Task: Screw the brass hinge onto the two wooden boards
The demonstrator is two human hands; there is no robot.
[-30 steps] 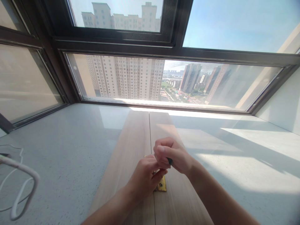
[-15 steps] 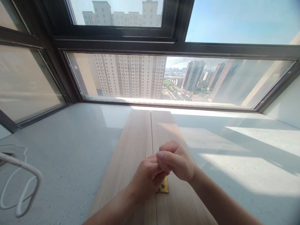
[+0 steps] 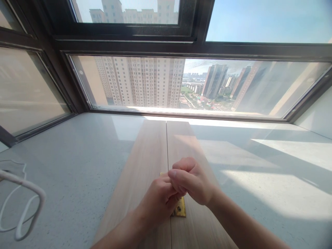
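Two light wooden boards [image 3: 147,152] lie side by side on a grey speckled sill, running away from me toward the window. A brass hinge [image 3: 180,208] sits across their seam near me, mostly covered by my hands. My left hand [image 3: 157,200] is closed with its fingers pinched over the hinge. Just above it, my right hand [image 3: 190,181] forms a fist and touches the left fingers. In the earlier frames a dark tool tip showed in the right fist; it is hidden now.
A white cable [image 3: 23,204] loops at the left edge of the sill [image 3: 77,166]. Dark window frames [image 3: 181,48] close off the far side and the left. A white wall [image 3: 316,114] rises at the right. Sun patches fall on the right part of the sill.
My right fist has dropped slightly and turned over the left fingers, and the dark tip seen a second ago no longer shows. The view has shifted a little.
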